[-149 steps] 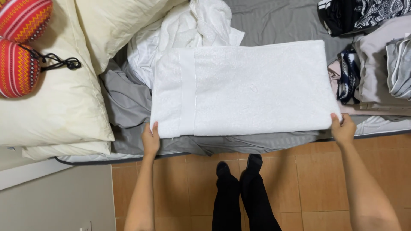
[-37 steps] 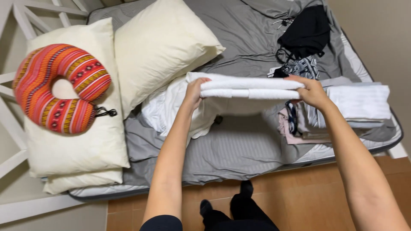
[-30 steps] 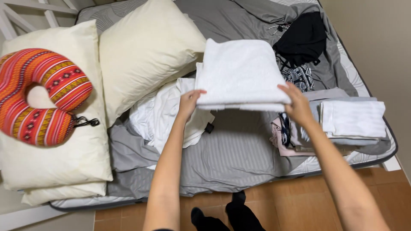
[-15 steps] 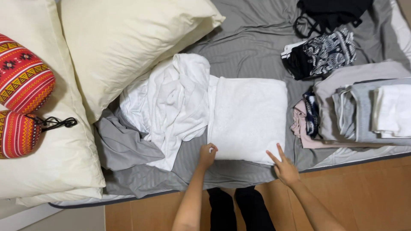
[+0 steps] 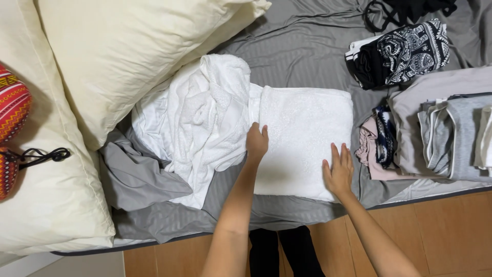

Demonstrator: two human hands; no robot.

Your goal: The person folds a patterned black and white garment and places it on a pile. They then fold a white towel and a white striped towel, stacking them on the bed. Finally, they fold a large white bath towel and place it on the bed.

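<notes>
The folded white towel (image 5: 303, 138) lies flat on the grey bed sheet (image 5: 307, 51), directly under both palms: the left hand (image 5: 257, 143) presses its left edge with fingers close together, and the right hand (image 5: 339, 171) rests on its near right corner with fingers slightly spread. It is a neat rectangle of textured white cloth, stretching away beyond the fingertips. Just left of the left fingers sits a crumpled white pile (image 5: 200, 113).

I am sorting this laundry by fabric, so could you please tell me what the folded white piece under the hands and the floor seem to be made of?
The folded white piece looks like terry cotton, matte: its surface shows a fine nubby pile, like a towel, though the weave is too small to confirm. The floor looks like wood or wood-look laminate, smooth with a slight sheen: orange-brown planks with seams.
</notes>
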